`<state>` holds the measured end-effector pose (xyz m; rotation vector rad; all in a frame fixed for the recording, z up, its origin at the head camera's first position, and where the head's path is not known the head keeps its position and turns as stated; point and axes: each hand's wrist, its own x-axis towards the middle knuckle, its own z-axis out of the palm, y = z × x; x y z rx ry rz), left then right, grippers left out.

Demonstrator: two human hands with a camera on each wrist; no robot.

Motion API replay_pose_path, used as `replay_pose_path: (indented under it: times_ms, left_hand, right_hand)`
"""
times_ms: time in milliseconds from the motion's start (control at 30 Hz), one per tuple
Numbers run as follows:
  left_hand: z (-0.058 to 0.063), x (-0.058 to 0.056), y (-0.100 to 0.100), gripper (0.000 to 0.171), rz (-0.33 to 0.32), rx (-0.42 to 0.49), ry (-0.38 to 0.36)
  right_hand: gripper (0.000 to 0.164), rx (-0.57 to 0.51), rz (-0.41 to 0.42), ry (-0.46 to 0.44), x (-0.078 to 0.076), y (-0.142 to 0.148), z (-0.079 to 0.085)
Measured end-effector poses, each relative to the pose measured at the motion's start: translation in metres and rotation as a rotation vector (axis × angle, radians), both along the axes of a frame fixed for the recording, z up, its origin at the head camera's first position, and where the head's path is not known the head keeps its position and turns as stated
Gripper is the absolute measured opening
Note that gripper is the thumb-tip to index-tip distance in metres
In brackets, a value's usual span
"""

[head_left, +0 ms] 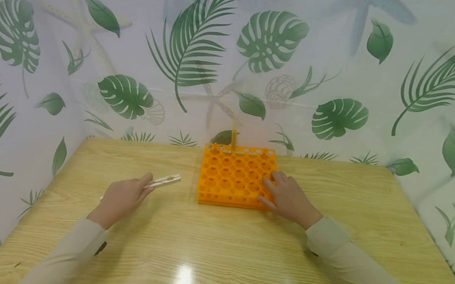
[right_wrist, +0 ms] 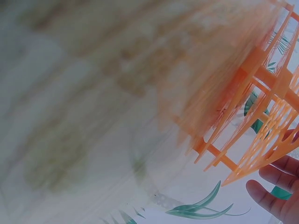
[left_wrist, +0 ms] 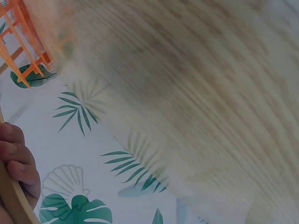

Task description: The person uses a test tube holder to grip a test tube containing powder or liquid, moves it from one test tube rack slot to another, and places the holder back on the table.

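Observation:
My left hand (head_left: 121, 199) grips a pale wooden test tube clamp (head_left: 166, 181), its jaws pointing right toward the rack. Part of the clamp (left_wrist: 15, 196) and the curled fingers (left_wrist: 18, 163) show at the left wrist view's lower left. An orange test tube rack (head_left: 229, 199) with rows of round holes stands mid-table. At its right side, my right hand (head_left: 291, 202) rests with spread fingers on the edge. The right wrist view shows these fingers (right_wrist: 267, 196) loosely extended beside the rack (right_wrist: 233, 164). A slim yellowish test tube (head_left: 234, 136) rises upright from the rack's back row.
The rack stands on a light wood-grain table (head_left: 216, 247), near its far edge. Behind and beside it hangs a white cloth (head_left: 221, 44) printed with green leaves and starfish.

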<state>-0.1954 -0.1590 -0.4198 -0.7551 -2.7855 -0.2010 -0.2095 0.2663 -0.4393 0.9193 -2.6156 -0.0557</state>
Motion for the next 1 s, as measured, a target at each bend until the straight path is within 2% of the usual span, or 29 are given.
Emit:
replay_pose_path:
  times_ms: [267, 500, 667, 1000]
  left_hand:
    - [-0.012, 0.002, -0.006, 0.022, 0.01, -0.012, -0.063]
    - [-0.02, 0.001, -0.007, 0.02, 0.009, -0.038, -0.084]
    - [-0.022, 0.003, -0.006, 0.018, -0.008, -0.042, -0.111]
    - [-0.026, 0.002, -0.003, 0.019, -0.002, -0.065, -0.131]
  right_hand:
    - [0.041, -0.018, 0.007, 0.001, 0.001, -0.001, 0.001]
    - [0.041, -0.013, -0.009, -0.019, 0.001, -0.001, 0.002]
    - [0.041, -0.015, -0.009, -0.018, 0.001, -0.001, 0.003]
    - [0.041, -0.013, 0.004, 0.008, 0.0, 0.0, 0.0]
